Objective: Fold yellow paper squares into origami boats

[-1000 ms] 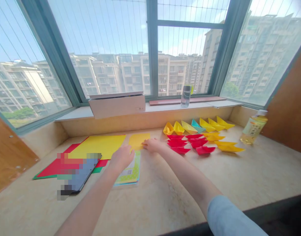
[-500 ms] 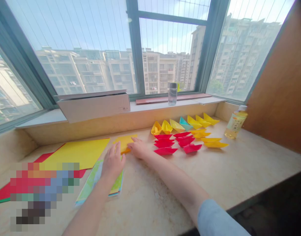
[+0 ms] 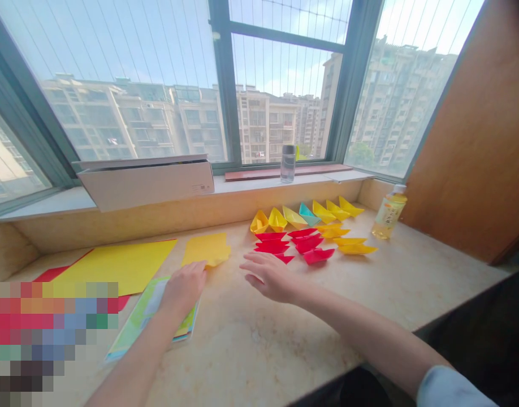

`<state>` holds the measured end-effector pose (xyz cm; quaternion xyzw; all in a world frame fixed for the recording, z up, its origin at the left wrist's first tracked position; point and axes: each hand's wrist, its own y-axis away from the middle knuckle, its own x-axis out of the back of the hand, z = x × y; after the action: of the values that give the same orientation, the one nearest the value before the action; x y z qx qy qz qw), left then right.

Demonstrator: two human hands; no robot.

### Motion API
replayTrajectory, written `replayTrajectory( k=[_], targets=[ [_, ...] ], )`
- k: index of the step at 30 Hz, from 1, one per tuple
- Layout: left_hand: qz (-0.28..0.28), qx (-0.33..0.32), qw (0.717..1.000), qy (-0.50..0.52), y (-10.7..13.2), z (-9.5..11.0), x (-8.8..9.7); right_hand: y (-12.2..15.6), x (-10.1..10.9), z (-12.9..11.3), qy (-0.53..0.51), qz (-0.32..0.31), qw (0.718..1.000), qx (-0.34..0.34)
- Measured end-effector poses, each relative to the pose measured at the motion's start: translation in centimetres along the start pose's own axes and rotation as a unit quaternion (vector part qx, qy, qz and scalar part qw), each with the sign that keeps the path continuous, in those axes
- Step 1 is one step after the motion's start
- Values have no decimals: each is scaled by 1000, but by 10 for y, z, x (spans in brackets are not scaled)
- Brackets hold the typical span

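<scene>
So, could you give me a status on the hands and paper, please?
Left hand at near edge of yellow sheet, grip unclear. Right hand open, off the sheet. Red boats just beyond.

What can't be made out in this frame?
Head view:
- Lower left: a pixelated patch masks whatever lies there.
- Whether the left hand pinches the yellow sheet: its own back hides the fingertips.
- Part of the booklet: forearm covers it; print too small.
- Label on the yellow bottle: too small.

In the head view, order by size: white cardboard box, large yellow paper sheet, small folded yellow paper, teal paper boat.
Alike: white cardboard box, large yellow paper sheet
Then small folded yellow paper
Last teal paper boat
</scene>
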<state>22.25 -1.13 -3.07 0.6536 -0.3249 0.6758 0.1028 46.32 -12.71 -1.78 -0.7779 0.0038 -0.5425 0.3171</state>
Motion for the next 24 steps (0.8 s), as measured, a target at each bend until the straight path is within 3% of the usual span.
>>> replayTrajectory(
  k=[5, 8, 11, 16, 20, 24],
  targets=[
    [-2, 2, 1000, 16, 2, 0, -1, 96, 56, 59, 125, 41, 985, -114],
    [-6, 12, 999, 31, 2, 1, -1, 144, 78, 109, 246, 56, 937, -240],
    [-13, 17, 999, 43, 2, 3, -1, 179, 88, 148, 297, 33, 897, -325],
    [-24, -11, 998, 55, 1, 4, -3, 196, 87, 174, 283, 11, 902, -326],
    [-50, -40, 997, 41, 0, 3, -4, 191, 82, 179, 274, 3, 909, -315],
    [-53, -28, 998, 24, 3, 4, 0, 188, 81, 179, 269, 8, 915, -300]
  ],
)
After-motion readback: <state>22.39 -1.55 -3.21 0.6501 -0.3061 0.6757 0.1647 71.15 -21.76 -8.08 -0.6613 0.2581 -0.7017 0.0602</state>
